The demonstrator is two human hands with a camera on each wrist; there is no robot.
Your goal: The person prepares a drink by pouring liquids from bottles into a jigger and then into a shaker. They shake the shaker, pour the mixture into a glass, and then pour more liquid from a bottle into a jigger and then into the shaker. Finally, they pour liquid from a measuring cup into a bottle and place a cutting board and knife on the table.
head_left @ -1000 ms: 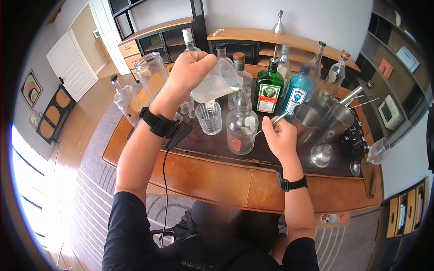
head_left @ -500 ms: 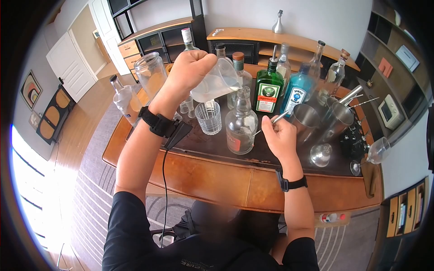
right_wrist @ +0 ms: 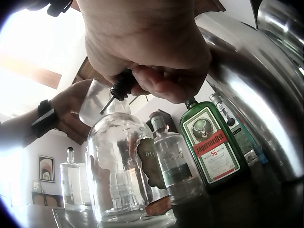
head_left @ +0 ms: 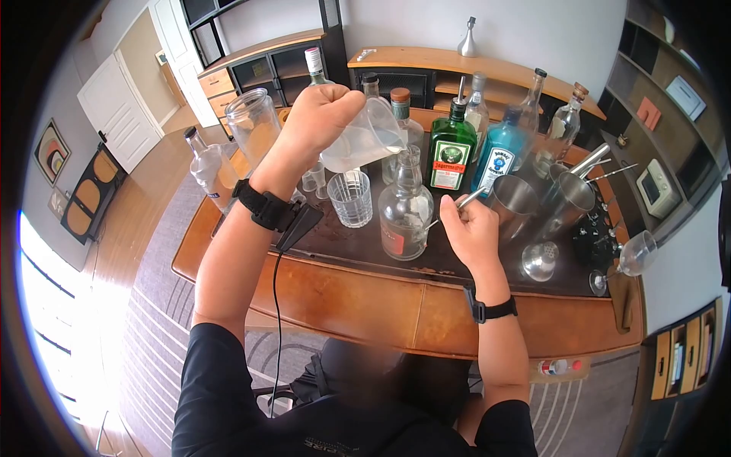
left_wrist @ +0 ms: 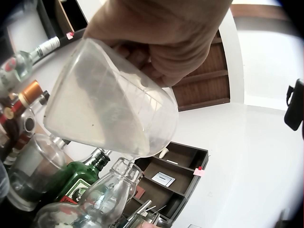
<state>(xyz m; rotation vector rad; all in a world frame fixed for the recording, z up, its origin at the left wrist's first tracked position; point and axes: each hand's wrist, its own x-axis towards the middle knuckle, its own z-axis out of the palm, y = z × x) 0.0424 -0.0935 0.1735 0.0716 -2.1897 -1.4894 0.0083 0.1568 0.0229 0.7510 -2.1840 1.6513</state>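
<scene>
My left hand (head_left: 324, 118) grips a translucent plastic measuring jug (left_wrist: 95, 104), tilted with cloudy liquid inside. Its lip is right at the mouth of a clear glass bottle (head_left: 406, 217). This bottle stands upright, with a patchy label and a little liquid in its bottom. Beside it, my right hand (head_left: 474, 232) has its fingers curled round a bottle pourer (right_wrist: 122, 85) with a black ribbed stopper and thin metal tube. A cut-glass tumbler (head_left: 352, 199) stands left of the bottle. Behind is a green Jägermeister bottle (head_left: 453, 152).
Metal shaker tins (head_left: 515, 206) and a strainer top (head_left: 540, 261) stand right of my right hand. A blue bottle (head_left: 499, 156) and several clear bottles line the back. A large glass jar (head_left: 255, 126) is at left. A stemmed glass (head_left: 636, 255) leans at the right edge.
</scene>
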